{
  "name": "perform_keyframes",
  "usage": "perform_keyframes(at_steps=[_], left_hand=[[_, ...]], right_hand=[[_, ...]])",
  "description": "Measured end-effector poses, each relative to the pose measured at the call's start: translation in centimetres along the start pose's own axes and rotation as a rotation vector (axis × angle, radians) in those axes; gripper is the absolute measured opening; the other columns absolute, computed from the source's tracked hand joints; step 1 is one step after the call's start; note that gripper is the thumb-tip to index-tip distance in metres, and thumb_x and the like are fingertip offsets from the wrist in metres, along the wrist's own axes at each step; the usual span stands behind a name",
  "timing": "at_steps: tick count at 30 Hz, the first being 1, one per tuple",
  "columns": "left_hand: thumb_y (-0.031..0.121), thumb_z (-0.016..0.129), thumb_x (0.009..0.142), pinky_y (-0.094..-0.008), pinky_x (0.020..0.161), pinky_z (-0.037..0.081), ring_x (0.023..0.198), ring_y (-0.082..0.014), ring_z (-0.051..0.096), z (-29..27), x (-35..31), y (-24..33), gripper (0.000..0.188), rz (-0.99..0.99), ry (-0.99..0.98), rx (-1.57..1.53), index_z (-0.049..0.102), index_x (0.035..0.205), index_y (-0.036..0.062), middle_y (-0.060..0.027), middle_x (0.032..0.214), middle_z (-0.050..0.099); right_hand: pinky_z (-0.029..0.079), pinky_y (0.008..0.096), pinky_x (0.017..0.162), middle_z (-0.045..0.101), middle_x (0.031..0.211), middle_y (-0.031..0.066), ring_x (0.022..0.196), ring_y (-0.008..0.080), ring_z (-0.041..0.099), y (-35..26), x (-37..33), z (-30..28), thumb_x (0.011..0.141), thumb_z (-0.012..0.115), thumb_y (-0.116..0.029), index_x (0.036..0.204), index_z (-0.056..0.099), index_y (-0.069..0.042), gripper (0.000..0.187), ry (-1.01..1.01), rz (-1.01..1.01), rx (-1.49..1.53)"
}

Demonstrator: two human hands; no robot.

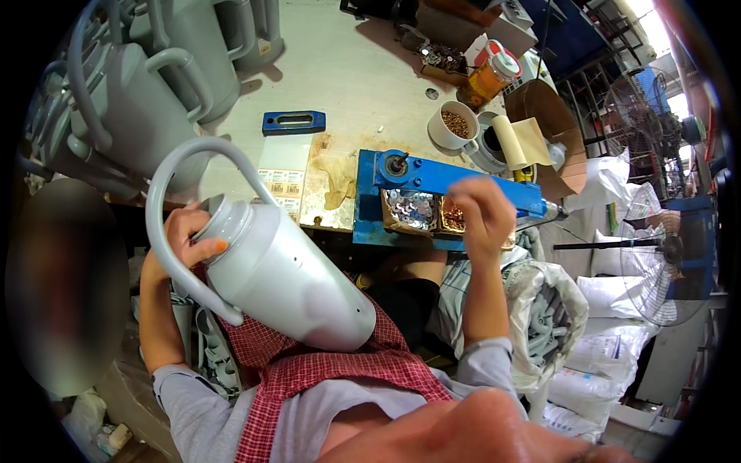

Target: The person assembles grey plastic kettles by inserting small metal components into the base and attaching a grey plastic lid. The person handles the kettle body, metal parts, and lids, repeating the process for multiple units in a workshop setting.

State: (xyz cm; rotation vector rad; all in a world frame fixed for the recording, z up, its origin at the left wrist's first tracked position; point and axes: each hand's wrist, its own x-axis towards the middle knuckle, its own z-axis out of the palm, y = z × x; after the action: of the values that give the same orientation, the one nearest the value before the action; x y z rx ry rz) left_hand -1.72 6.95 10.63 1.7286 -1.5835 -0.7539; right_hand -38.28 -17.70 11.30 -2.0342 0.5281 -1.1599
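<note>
A grey plastic watering can lies tilted across my lap, its mouth toward the upper left. My left hand grips the rim of that mouth, thumb outside, inside the can's big looped handle. The handle's lower end stands apart from the body, and small dark holes show in the can's side. My right hand is raised over a box of copper-coloured rivets, fingers curled together and slightly blurred; whatever they may hold is hidden. Beside the rivets sits a box of silver washers.
Both boxes rest by a blue metal fixture at the table's edge. Grey watering cans crowd the left. A white cup of rivets and an amber jar stand farther back. A sack of grey parts is at right, near a fan.
</note>
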Motion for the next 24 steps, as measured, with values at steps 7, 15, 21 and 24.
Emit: perform_keyframes(at_steps=[7, 15, 21, 24], left_hand=[[0.057, 0.064, 0.078, -0.0374, 0.073, 0.038, 0.051, -0.0228, 0.039, 0.9, -2.0, -2.0, 0.061, 0.077, 0.222, -0.030, 0.049, 0.060, 0.0006, -0.0080, 0.054, 0.040], [0.049, 0.062, 0.078, -0.0369, 0.077, 0.041, 0.054, -0.0217, 0.045, 1.1, -3.2, -1.6, 0.053, 0.055, 0.297, -0.034, 0.055, 0.063, -0.0013, -0.0079, 0.057, 0.047], [0.049, 0.063, 0.079, -0.0371, 0.080, 0.042, 0.055, -0.0215, 0.046, 1.5, -3.6, -2.1, 0.052, 0.046, 0.344, -0.056, 0.057, 0.064, -0.0010, -0.0074, 0.057, 0.048], [0.049, 0.062, 0.080, -0.0372, 0.082, 0.041, 0.056, -0.0204, 0.046, 1.5, -4.0, -2.1, 0.053, 0.027, 0.331, -0.052, 0.057, 0.064, -0.0010, -0.0070, 0.058, 0.049]], right_hand=[[0.046, 0.0214, 0.049, 0.065, 0.065, 0.0051, 0.052, 0.0081, 0.059, 1.2, 4.8, 4.5, 0.085, 0.069, -0.004, 0.084, 0.064, 0.001, 0.008, -0.132, 0.155, -0.057], [0.048, 0.0218, 0.049, 0.066, 0.067, 0.0057, 0.055, 0.0088, 0.061, 1.0, 4.9, 5.3, 0.085, 0.071, -0.006, 0.084, 0.064, 0.001, 0.010, -0.116, 0.100, -0.136], [0.050, 0.0219, 0.054, 0.067, 0.073, 0.0072, 0.060, 0.0100, 0.063, 1.4, 4.6, 4.7, 0.086, 0.069, -0.005, 0.089, 0.066, 0.003, 0.009, -0.147, 0.153, -0.058], [0.050, 0.0226, 0.055, 0.067, 0.077, 0.0078, 0.062, 0.0110, 0.064, 1.4, 4.2, 4.7, 0.085, 0.069, -0.003, 0.092, 0.066, 0.003, 0.010, -0.134, 0.125, -0.048]])
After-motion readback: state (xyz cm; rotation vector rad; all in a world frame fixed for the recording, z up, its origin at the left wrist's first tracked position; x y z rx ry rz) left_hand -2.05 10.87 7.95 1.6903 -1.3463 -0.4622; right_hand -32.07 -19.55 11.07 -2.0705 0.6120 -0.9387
